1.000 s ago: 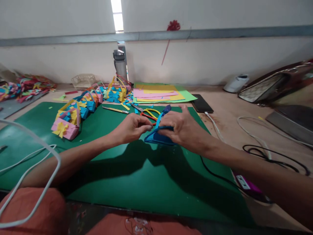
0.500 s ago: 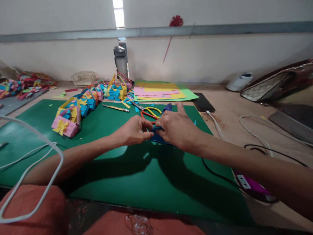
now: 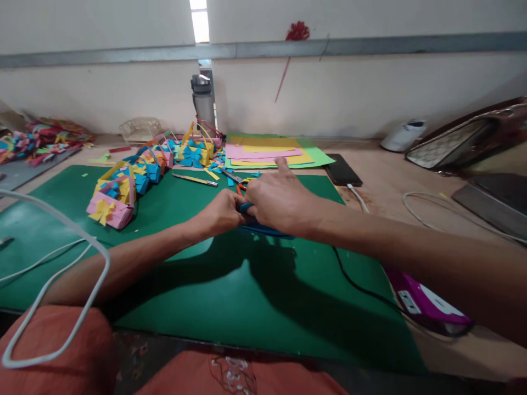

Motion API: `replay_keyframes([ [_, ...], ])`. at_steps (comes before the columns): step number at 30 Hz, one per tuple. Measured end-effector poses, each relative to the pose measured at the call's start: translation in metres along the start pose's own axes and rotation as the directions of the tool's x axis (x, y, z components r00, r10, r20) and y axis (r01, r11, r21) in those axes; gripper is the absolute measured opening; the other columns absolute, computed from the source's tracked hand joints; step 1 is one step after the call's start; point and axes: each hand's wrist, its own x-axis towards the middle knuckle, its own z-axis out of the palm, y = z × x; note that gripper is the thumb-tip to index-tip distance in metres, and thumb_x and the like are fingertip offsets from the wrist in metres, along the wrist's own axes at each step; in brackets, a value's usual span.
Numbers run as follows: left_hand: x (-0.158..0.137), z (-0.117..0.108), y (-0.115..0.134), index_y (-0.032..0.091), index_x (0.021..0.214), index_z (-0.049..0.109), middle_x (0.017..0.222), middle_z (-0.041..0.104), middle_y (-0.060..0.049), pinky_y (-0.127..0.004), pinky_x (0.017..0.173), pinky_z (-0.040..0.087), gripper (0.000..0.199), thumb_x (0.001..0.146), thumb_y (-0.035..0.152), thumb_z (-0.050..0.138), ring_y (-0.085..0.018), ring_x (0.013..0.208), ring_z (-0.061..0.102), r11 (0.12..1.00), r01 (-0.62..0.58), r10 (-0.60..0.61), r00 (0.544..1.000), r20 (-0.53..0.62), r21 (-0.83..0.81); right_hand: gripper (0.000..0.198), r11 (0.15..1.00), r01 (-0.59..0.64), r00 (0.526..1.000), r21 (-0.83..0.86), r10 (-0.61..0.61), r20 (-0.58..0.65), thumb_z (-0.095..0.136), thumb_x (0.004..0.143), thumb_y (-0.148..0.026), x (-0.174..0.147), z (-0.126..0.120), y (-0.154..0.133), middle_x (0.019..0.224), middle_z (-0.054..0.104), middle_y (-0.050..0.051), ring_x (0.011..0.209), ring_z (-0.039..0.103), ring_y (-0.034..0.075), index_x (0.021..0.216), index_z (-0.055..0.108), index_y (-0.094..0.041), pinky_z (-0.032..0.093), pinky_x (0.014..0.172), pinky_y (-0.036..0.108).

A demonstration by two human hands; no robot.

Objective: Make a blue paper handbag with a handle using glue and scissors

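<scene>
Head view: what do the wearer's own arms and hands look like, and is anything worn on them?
The left hand and right hand are ungloved. No sleeve, watch or bracelet shows on either the left forearm or right forearm. Orange-red clothing shows at the bottom edge.

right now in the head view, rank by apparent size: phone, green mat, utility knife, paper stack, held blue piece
1. Green mat
2. Paper stack
3. Phone
4. Utility knife
Blue piece: partly hidden, so unranked.
</scene>
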Motion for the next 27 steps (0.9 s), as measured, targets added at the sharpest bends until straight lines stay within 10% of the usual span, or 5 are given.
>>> replay_keyframes([
  [8, -0.005, -0.001, 0.012, 0.013, 0.048, 0.062, 0.046, 0.053, 0.006, -0.019, 0.045, 0.033, 0.005, 0.051, 0.009, 0.059, -0.006, 0.044, 0.042, 0.985, 0.126, -0.122, 0.992, 0.034, -0.116, 0.004, 0.991, 0.01, 1.0, 0.134, -0.013, 0.027, 0.065, 0.065, -0.02, -0.007, -0.009, 0.037, 0.052, 0.058, -0.001, 0.061, 0.057, 0.018, 0.065, 0.07, -0.022, 0.038, 0.073, 0.038],
  [27, -0.007, 0.003, 0.011, 0.011, 0.052, 0.063, 0.048, 0.049, 0.006, -0.019, 0.048, 0.032, 0.005, 0.055, 0.01, 0.059, -0.005, 0.046, 0.039, 0.992, 0.056, -0.049, 0.997, 0.063, -0.114, 0.024, 0.998, -0.005, 0.986, 0.056, -0.004, 0.164, 0.051, 0.059, 0.001, -0.005, 0.0, 0.017, 0.055, 0.058, 0.001, 0.074, 0.06, 0.023, 0.061, 0.066, -0.018, 0.022, 0.093, 0.054],
])
